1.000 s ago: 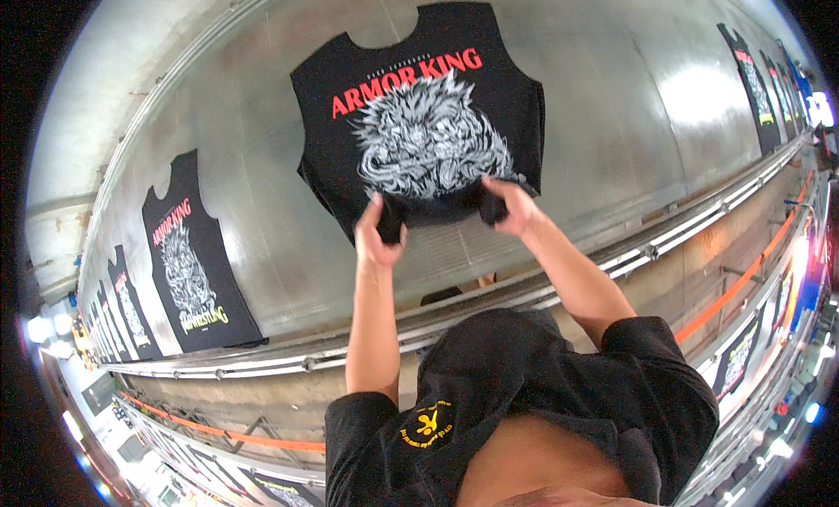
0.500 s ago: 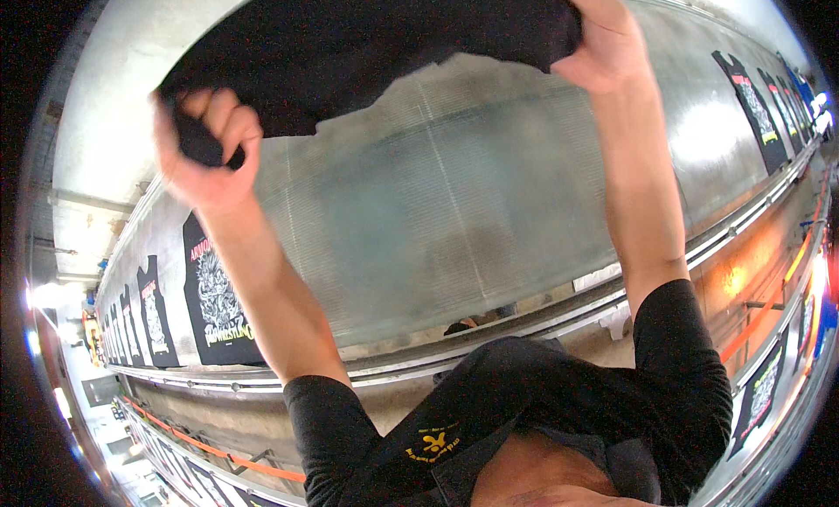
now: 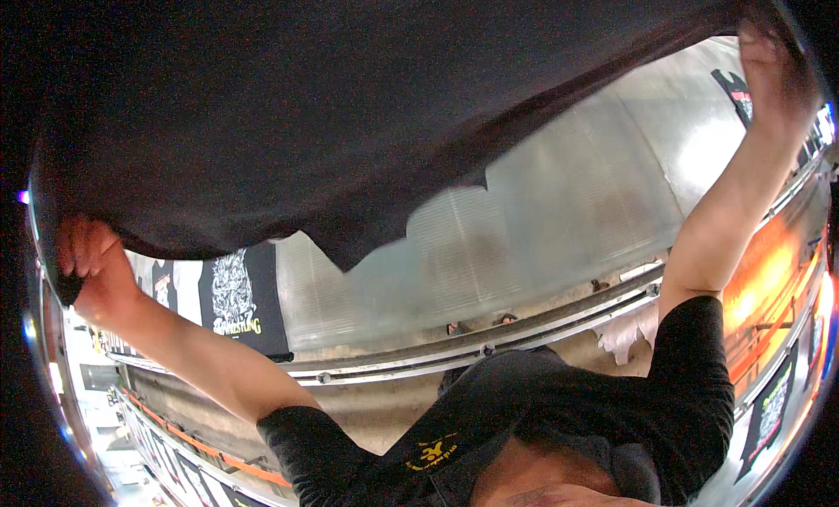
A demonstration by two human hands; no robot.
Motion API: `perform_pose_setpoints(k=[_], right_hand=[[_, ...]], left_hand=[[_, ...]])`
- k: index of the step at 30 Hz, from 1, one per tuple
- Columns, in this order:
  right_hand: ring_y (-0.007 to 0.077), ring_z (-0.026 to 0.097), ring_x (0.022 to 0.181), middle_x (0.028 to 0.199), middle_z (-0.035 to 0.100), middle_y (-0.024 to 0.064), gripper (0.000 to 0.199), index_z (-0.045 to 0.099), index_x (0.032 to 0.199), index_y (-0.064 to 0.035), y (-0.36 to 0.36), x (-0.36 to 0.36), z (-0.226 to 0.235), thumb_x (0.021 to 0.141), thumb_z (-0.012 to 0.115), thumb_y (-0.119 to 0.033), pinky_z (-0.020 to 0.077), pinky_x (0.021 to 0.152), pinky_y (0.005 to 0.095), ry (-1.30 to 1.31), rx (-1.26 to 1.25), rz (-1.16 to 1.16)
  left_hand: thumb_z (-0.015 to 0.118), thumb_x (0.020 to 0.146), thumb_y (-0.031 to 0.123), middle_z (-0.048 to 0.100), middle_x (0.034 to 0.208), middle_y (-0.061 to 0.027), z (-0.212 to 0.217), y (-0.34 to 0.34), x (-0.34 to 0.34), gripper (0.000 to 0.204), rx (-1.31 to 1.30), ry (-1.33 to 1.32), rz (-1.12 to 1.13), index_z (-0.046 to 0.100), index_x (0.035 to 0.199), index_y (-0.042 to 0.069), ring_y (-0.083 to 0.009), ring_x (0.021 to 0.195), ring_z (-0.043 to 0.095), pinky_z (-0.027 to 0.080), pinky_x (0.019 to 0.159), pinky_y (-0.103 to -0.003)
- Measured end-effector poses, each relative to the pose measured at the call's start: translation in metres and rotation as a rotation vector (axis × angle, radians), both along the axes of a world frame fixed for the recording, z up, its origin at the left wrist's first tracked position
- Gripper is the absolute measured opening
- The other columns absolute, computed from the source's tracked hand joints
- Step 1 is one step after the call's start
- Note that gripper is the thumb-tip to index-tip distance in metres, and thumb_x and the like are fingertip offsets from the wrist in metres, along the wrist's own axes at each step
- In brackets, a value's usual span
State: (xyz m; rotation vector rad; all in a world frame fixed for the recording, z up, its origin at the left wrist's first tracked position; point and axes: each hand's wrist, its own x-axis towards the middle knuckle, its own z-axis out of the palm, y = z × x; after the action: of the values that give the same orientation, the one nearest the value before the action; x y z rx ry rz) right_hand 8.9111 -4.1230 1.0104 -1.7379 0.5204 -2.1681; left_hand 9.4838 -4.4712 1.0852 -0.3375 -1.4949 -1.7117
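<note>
A broad piece of black fabric (image 3: 332, 105) stretches across the upper part of the view, held up between my raised hands. Its lower edge hangs uneven, with a pointed corner near the middle. At the left end, the curled fingers of my left hand (image 3: 98, 267) grip its edge. My right hand (image 3: 776, 79), raised higher at the far right, is closed on the other end; shadow and blur partly hide its fingers. Beneath the cloth lies a long, shiny grey table surface (image 3: 524, 245).
A printed black garment panel (image 3: 240, 302) lies on the table to the left, and another panel (image 3: 732, 92) lies far right. A metal rail (image 3: 419, 358) follows the table's near edge. Behind me, orange bars (image 3: 769, 323) and more printed panels (image 3: 769, 411) line another table.
My hands have spread apart, the left moving left and down, the right moving right. The black fabric is now opened wide and covers much more of the view.
</note>
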Motion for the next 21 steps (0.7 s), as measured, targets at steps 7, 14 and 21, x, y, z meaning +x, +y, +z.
perform_pose_setpoints(k=[7,14,21], right_hand=[[0.0128,0.054,0.064,0.093,0.062,0.0107,0.046,0.050,0.122,0.0010,-0.136,-0.090,-0.081,0.102,0.044,-0.040,0.0412,0.053,0.0274,-0.083,1.020,-0.534],[0.0254,0.065,0.095,0.141,0.045,0.0232,0.059,0.033,0.136,0.0133,-0.178,-0.109,-0.048,0.101,0.050,-0.030,0.0527,0.080,0.0296,-0.356,0.530,-0.555],[0.0342,0.057,0.113,0.113,0.058,0.0242,0.037,0.049,0.114,0.0106,-0.065,-0.036,-0.043,0.101,0.050,-0.024,0.0452,0.099,0.0458,-0.560,0.387,-0.318]], left_hand=[[0.057,0.096,0.023,0.054,0.076,-0.0058,-0.148,-0.118,-0.094,0.034,0.438,-0.497,0.745,0.053,0.123,0.002,-0.0117,0.056,0.048,0.038,0.046,-0.022],[0.056,0.097,0.040,0.041,0.146,-0.0124,-0.119,-0.138,-0.191,0.062,0.320,-0.304,0.960,0.040,0.141,0.000,-0.0247,0.131,0.041,0.031,0.108,-0.051],[0.056,0.098,0.027,0.058,0.116,-0.0091,-0.137,-0.060,-0.092,0.034,0.388,-0.050,0.820,0.056,0.121,0.001,-0.0190,0.102,0.056,0.045,0.094,-0.038]])
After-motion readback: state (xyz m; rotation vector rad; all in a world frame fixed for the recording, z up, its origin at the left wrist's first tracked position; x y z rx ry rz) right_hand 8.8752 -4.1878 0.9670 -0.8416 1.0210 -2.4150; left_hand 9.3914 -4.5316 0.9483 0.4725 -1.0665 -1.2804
